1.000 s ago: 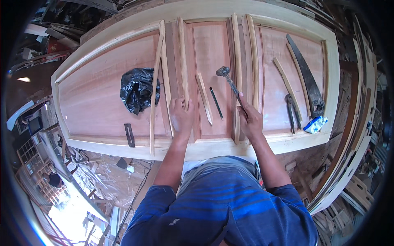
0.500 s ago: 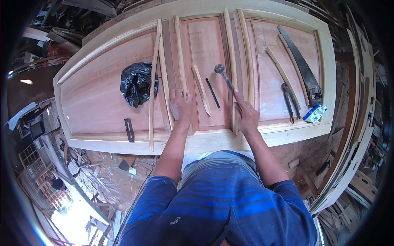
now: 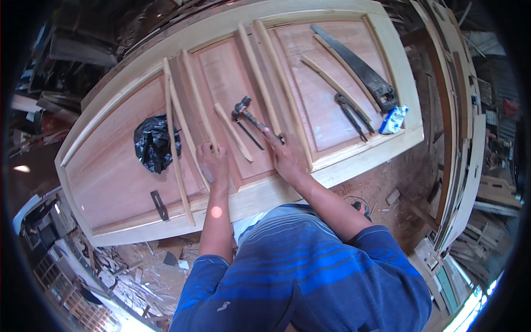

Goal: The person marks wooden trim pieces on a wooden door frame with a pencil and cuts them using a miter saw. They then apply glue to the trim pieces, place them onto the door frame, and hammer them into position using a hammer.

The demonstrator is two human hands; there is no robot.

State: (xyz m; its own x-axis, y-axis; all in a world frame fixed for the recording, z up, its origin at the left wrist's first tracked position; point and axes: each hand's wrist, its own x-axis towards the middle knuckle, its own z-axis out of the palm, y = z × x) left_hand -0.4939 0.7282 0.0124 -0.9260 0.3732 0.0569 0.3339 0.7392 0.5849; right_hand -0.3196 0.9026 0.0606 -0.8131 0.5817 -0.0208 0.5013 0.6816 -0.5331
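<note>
A large panelled wooden door [image 3: 155, 235] lies flat before me, with pale moulding strips along its recessed panels. My left hand [image 3: 213, 163] is closed at the lower end of a wooden moulding strip [image 3: 198, 102], fingers and thumb on either side of it. Any small thing in that pinch is hidden. In my right hand [image 3: 290, 159] is a hammer [image 3: 242, 106], gripped by its handle, its dark head above the middle panel. Between my hands lie a loose wood piece [image 3: 233, 131] with a pointed end and a dark pencil [image 3: 250, 136], partly behind the hammer.
On the right panel are a handsaw [image 3: 357, 66], pincers [image 3: 353, 116], thin wood strips [image 3: 334, 83] and a blue-white packet [image 3: 394, 120]. Leftward lie a crumpled black plastic bag [image 3: 155, 145] and a dark slotted metal piece [image 3: 159, 205]. Boards [image 3: 463, 182] stand at the right.
The view has turned, so the door appears tilted and shifted left. My right hand and the hammer have come closer to my left hand, which stays at the strip's lower end.
</note>
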